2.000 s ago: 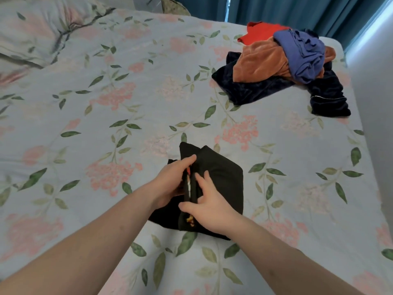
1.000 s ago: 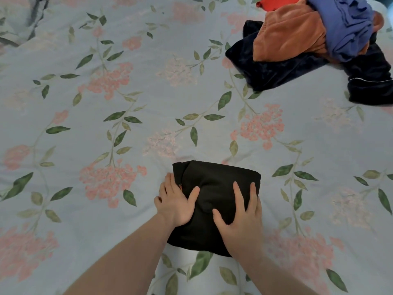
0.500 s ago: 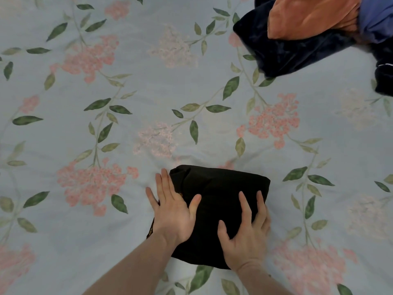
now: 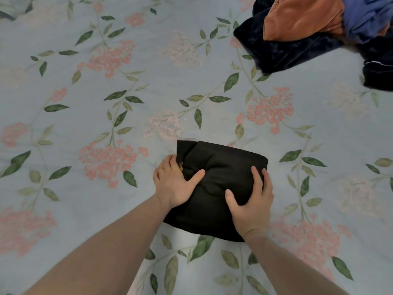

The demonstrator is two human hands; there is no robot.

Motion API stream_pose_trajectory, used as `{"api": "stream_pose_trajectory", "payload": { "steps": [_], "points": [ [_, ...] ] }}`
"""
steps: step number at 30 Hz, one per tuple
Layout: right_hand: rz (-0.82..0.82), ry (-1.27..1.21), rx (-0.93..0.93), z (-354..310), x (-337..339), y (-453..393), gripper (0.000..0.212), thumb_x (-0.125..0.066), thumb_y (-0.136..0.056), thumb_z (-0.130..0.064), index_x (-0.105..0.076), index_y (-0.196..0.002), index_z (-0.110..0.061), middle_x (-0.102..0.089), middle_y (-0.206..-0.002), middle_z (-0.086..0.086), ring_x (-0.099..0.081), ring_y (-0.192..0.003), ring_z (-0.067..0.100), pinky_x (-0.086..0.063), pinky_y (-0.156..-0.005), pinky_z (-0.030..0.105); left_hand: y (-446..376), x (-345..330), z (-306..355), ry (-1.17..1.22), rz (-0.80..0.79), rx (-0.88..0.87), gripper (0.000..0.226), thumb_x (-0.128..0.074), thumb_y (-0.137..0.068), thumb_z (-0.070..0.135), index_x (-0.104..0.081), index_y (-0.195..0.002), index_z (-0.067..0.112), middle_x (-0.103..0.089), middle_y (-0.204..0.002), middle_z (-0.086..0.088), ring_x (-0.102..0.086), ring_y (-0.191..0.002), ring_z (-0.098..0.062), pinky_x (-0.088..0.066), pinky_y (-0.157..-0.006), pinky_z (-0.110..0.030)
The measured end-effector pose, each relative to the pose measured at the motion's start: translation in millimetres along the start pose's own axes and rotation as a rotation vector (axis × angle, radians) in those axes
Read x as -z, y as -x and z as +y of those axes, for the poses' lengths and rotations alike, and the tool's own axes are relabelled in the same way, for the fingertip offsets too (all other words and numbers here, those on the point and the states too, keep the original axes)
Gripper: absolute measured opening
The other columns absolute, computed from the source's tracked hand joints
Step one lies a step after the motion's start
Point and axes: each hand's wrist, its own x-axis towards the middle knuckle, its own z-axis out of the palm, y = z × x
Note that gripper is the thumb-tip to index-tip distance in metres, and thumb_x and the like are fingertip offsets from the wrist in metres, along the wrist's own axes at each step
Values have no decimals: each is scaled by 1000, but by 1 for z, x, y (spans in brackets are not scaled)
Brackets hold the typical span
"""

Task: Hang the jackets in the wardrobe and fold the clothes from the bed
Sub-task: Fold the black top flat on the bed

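A folded black garment (image 4: 221,167) lies on the floral bed sheet (image 4: 89,86) near the lower middle of the head view. My left hand (image 4: 174,186) grips its left edge, thumb on top and fingers tucked at the side. My right hand (image 4: 251,201) grips its right edge, with the thumb across the top and the fingers wrapped round the side. The cloth puckers between the two thumbs.
A loose pile of clothes sits at the top right: an orange garment (image 4: 297,15) and a blue one (image 4: 365,15) on top of dark navy pieces (image 4: 282,50). A pillow corner (image 4: 12,9) shows at the top left.
Two seconds ago my hands were closing the last fold. They then lay flat on the black garment. Now both have curled round its side edges.
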Motion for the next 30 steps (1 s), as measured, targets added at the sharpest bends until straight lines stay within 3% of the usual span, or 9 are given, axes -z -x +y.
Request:
{"api": "stream_pose_trajectory", "payload": {
  "steps": [3,5,7,12,16,20,24,28,30],
  "points": [
    [-66,-151,-153,-5,19,-4,101,-79,-78,-57,-19,-158,-48,-33,-156,-7,-41,-141,19,-40,-115,43,14,15,-12,328,-54,125,98,-69,-70,82,-41,-142,21,-53,-137,2,-52,-131,-26,-41,-114,-45],
    [-133,-242,-207,-7,30,3,104,-80,-78,-59,-13,-157,-55,-35,-157,-9,-44,-141,18,-40,-114,43,32,15,-23,518,-195,190,75,-73,-81,67,-48,-133,20,-62,-125,3,-61,-119,-23,-47,-107,-41],
    [-183,-270,-196,-3,38,17,106,-80,-78,-60,-10,-156,-58,-33,-161,-17,-41,-146,16,-38,-117,42,57,2,-36,529,-244,185,56,-67,-91,58,-60,-131,20,-68,-123,4,-64,-116,-21,-48,-105,-38],
    [-266,-280,-195,18,44,38,105,-83,-81,-49,-10,-155,-62,-31,-163,-25,-41,-146,12,-39,-117,41,92,-23,-44,658,-258,218,49,-61,-97,54,-61,-137,24,-69,-122,7,-65,-106,-13,-49,-96,-31],
    [-271,-238,-178,20,34,32,105,-81,-82,-52,-7,-157,-56,-29,-164,-24,-38,-148,11,-35,-118,37,82,-33,-42,480,-170,236,54,-57,-98,55,-59,-138,18,-67,-132,-4,-61,-120,-29,-46,-107,-39],
    [-379,-233,-220,10,51,27,111,-81,-83,-50,-2,-160,-50,-38,-162,-12,-45,-144,21,-39,-110,34,100,-24,-26,370,-142,277,51,-53,-102,48,-53,-142,15,-61,-140,-8,-57,-128,-34,-42,-110,-40],
    [-446,-239,-283,-12,103,43,107,-84,-81,-45,-12,-160,-49,-48,-155,-11,-54,-135,24,-44,-107,37,148,12,-11,319,-159,245,49,-57,-102,39,-48,-144,15,-59,-141,-5,-55,-131,-31,-40,-107,-35],
    [-477,-291,-273,-48,188,94,103,-88,-77,-40,-23,-157,-50,-48,-152,-19,-52,-136,14,-43,-114,39,243,76,8,542,-184,269,36,-70,-95,34,-59,-128,22,-67,-120,6,-64,-115,-22,-48,-104,-38],
    [-488,-312,-260,-71,237,121,101,-89,-78,-35,-26,-156,-48,-50,-149,-19,-53,-135,12,-43,-115,41,302,114,22,629,-188,292,34,-73,-92,39,-60,-120,25,-69,-115,8,-65,-105,-14,-51,-95,-35]
  ]
}}
